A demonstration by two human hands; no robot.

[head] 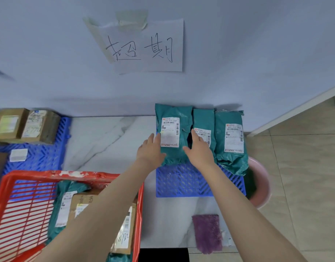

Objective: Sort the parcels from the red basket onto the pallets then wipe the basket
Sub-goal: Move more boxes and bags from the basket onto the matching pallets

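Both hands lay open, fingers spread. The left hand (150,148) pressed the left edge of a teal mailer bag (172,133); the right hand (199,148) rested on its right edge, gripping nothing. The bag leaned against the wall on a blue pallet (183,184), beside two more teal bags (231,140). The red basket (21,195), lower left, held further parcels (81,205).
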